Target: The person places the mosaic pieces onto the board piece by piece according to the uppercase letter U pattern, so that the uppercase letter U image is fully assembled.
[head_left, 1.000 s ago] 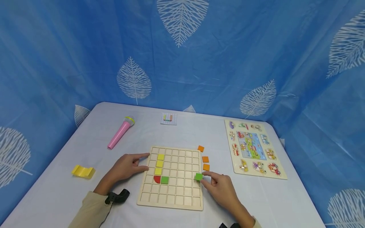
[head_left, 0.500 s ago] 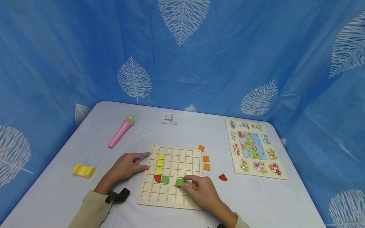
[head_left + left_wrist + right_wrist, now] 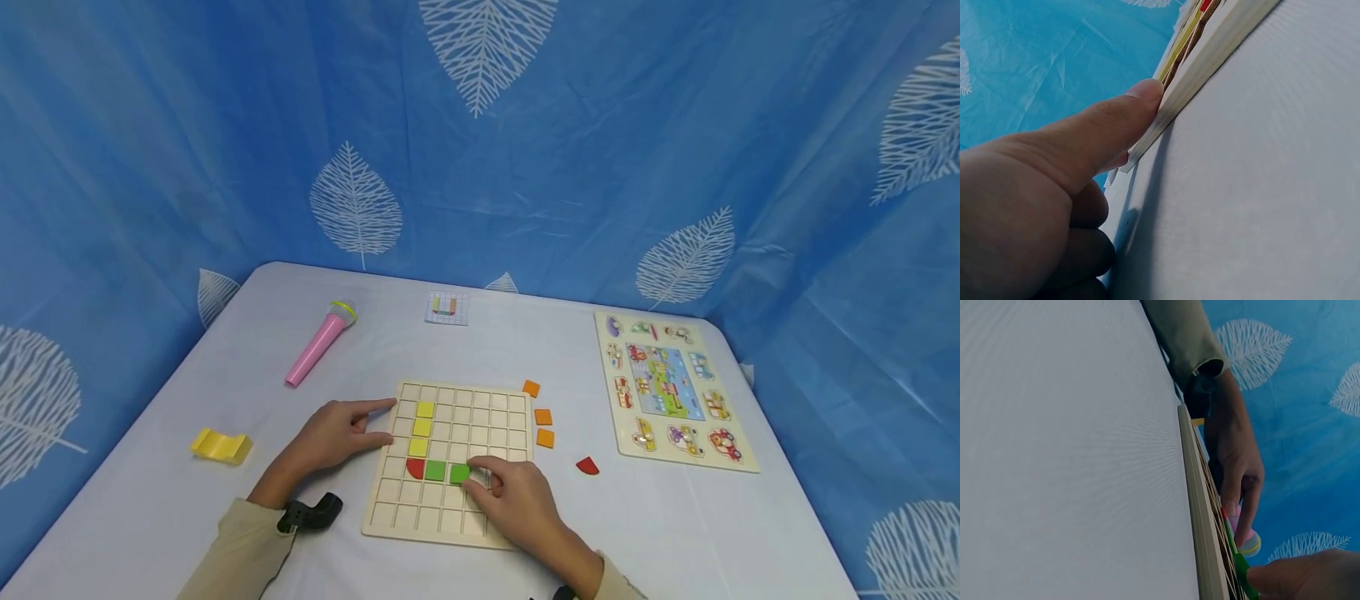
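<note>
My right hand [image 3: 519,502] pinches a green square tile [image 3: 459,474] between thumb and index finger, over the wooden grid board [image 3: 480,417]. Just left of it, another green tile [image 3: 434,471] lies in its cell beside a red quarter-circle tile [image 3: 416,469]. A column of yellow square tiles [image 3: 422,427] runs up from the red one. My left hand [image 3: 333,435] rests at the board's left edge, its extended thumb and index finger touching the rim. In the left wrist view the left thumb [image 3: 1145,92] presses the edge, the lower fingers bent.
Orange square tiles [image 3: 543,417] and a red quarter-circle tile [image 3: 587,466] lie right of the board. Farther right is a picture puzzle board [image 3: 615,433]. A pattern card [image 3: 447,308] lies behind, a pink toy microphone [image 3: 318,346] and yellow block [image 3: 221,447] to the left.
My right hand has carried the green tile leftward from the board's right edge to beside the other green tile. That uncovered the loose red tile. My left hand has stayed at the edge.
</note>
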### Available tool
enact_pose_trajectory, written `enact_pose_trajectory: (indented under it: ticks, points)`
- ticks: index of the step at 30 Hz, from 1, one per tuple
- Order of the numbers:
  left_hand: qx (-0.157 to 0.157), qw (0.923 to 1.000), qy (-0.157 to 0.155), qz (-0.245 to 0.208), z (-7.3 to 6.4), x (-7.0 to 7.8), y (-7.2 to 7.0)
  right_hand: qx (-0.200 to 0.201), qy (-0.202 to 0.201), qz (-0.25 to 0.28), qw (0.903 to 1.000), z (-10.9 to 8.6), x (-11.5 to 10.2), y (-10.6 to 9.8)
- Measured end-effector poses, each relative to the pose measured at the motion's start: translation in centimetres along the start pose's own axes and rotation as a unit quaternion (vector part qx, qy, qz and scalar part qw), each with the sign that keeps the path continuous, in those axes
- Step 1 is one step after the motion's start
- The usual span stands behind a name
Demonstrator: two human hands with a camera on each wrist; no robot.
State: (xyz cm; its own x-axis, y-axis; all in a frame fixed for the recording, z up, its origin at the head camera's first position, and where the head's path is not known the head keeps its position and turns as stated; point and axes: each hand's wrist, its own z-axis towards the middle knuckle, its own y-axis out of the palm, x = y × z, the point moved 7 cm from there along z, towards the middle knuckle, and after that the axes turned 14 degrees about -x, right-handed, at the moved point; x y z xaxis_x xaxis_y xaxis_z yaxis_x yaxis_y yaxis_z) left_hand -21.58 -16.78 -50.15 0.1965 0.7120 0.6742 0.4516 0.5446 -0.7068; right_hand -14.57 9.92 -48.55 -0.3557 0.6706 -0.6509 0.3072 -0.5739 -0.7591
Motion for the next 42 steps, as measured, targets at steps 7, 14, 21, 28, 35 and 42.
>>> enact_pose_trajectory:
  ticks: [7,14,21,28,35,42]
  points:
    - [0.0,1.0,-0.008,-0.004,0.0,-0.1,0.1,0.006,0.007,-0.028,0.9996,0.1,-0.3,0.3]
    - [0.003,0.9999,-0.01,-0.001,0.1,-0.1,0.1,0.022,-0.002,-0.058,0.9981,0.2,-0.6,0.2]
    - [0.004,1.0,-0.009,0.0,0.1,-0.1,0.1,0.022,-0.004,-0.056,0.9982,0.2,-0.9,0.2]
    - [0.004,0.9999,-0.013,-0.003,0.0,-0.2,0.1,0.017,0.003,-0.08,0.9967,0.2,-0.9,0.5]
    - [0.003,0.9999,-0.013,-0.003,0.0,-0.3,0.1,0.034,-0.013,-0.09,0.9953,0.0,-1.0,0.5]
    - [0.005,0.9999,-0.011,-0.002,0.0,-0.2,0.1,0.037,-0.01,-0.055,0.9978,-0.4,-0.4,-0.1]
